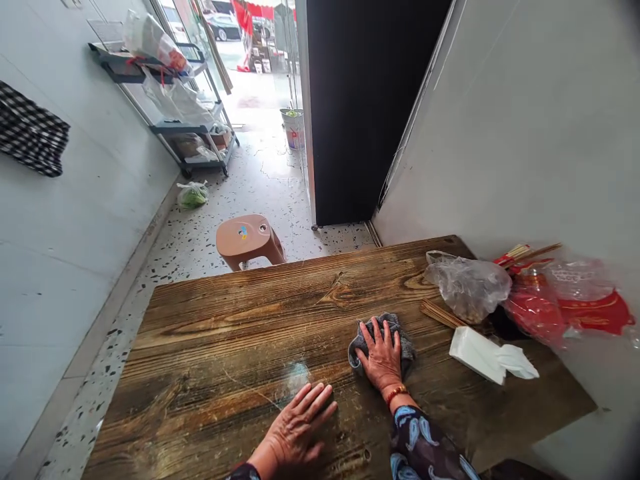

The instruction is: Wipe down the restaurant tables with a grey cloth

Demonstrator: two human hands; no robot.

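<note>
Ideally, press the grey cloth (407, 345) evenly on the worktop (235, 340), left of the tissue pack (477, 353), under the flat, spread fingers of your right hand (383, 357), with your empty left hand (299, 425), fingers extended, clear.

Left hand (299, 425): palm down, fingers straight, close together, aimed toward table's (225, 340) far edge; thumb set apart. Right hand (383, 357): palm down, fingers spread, nearer that edge. Right forearm (424, 443) slants inward from the right.
</note>
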